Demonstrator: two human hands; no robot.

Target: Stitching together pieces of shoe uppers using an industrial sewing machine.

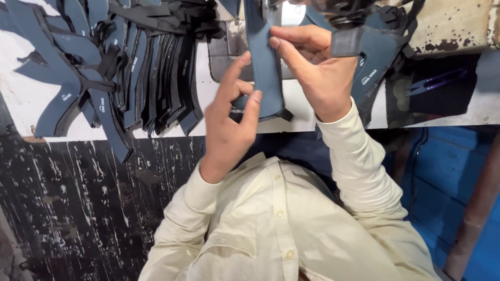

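I am seeing a long blue-grey cut piece (264, 73) of thin material, standing upright over the white table (26, 93) edge, just under a dark machine part (344, 13) at the top of the view. The right hand (312, 73) is pinching its upper part, with thumb and fingers closed together on the right edge of the strip. The left hand (229, 122) is holding the lower part, thumb and forefinger clamped on the left and bottom side, and the other fingers are curling behind. To the left, a big pile of similar dark blue pieces (120, 62) is lying fanned out on the table, and several are carrying a small white printed label near one end. Black straps (177, 15) are lying on top of this pile. To the right, one more blue piece with a white label (377, 57) is lying beside the right hand, and a purple thread clipper (435, 82) is resting on a black sheet (442, 99). My cream shirt sleeves (359, 166) are filling the lower part of the view.
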